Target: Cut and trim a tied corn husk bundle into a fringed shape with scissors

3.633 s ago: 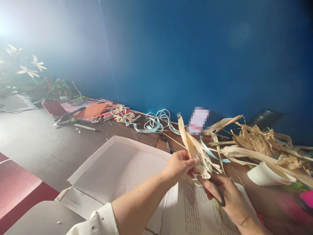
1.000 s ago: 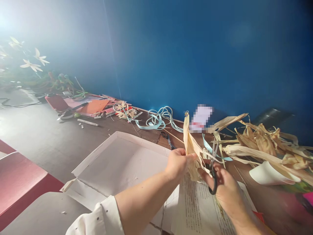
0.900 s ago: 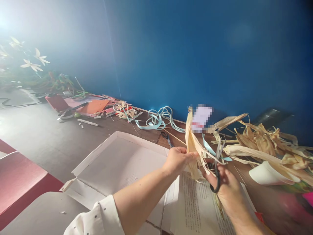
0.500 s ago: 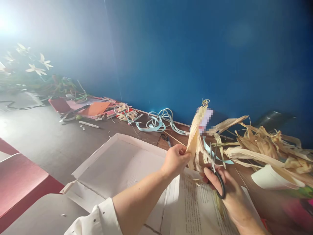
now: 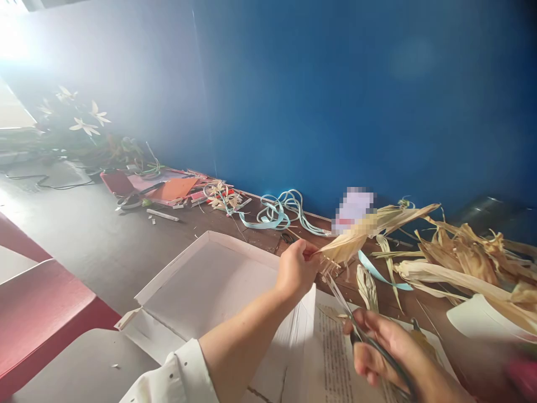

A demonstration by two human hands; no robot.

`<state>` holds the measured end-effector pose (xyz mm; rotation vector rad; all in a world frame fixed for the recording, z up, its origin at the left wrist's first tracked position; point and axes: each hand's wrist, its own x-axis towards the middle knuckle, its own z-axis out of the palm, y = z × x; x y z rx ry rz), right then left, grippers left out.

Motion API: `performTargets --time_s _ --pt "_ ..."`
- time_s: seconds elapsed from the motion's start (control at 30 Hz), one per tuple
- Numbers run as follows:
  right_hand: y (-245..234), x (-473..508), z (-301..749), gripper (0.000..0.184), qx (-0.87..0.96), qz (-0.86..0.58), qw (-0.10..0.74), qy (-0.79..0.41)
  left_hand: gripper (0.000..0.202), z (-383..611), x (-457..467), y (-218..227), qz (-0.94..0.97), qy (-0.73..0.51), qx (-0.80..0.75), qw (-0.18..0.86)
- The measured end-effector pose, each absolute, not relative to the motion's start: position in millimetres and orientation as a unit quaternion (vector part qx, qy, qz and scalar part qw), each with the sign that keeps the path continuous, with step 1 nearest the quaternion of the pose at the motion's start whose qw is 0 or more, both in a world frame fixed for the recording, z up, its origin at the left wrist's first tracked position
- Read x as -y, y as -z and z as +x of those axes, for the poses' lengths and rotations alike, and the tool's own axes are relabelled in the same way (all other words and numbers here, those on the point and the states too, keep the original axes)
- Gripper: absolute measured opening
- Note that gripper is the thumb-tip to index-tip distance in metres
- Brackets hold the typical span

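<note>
My left hand [image 5: 297, 270] pinches the near end of a dry corn husk [image 5: 352, 240], which stretches out to the right above the table. In my right hand [image 5: 388, 347] are scissors [image 5: 342, 299] with dark handles, their blades pointing up and left at the lower edge of the husk, close to my left fingertips. Whether the blades touch the husk I cannot tell. Beneath my right hand lies a printed page [image 5: 335, 358]. A folded husk strip [image 5: 368, 288] rests just beyond it.
An open white box lid [image 5: 218, 280] lies left of the page. Along the blue wall [image 5: 293, 112] are light-blue ribbon [image 5: 268, 215], coloured paper [image 5: 176, 189] and handmade flowers [image 5: 85, 126]. More dry husks [image 5: 474, 246] and a white cup [image 5: 486, 316] stand at right. A red box [image 5: 46, 313] sits at left.
The husk has swung from hanging upright to lying out toward the right. My right hand has come lower, and the scissors now point up and left. The view has shifted slightly.
</note>
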<state>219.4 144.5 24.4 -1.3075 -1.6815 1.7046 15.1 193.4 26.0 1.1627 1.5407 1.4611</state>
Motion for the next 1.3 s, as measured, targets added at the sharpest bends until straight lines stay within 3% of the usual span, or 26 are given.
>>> performTargets --time_s 0.17,0.77,0.97,1.3 --pt "-22.9 -159.6 223.0 0.040 0.637 -0.454 0.175 -0.599 0.011 20.5 -187.3 -31.6 0.459 -0.562 -0.560 0.400" --pt "-43.9 -153.7 215.0 0.060 0.622 -0.474 0.220 -0.583 0.023 15.7 -189.2 -39.6 0.388 -0.526 -0.479 0.586" --pt "-37.2 -158.2 220.0 0.054 0.643 -0.448 0.209 -0.585 0.027 16.1 -186.2 -42.8 0.390 -0.490 -0.446 0.639" --pt "-42.7 -155.0 211.4 0.048 0.657 -0.433 0.220 -0.577 0.021 26.1 -180.6 -40.4 0.405 -0.496 -0.482 0.597"
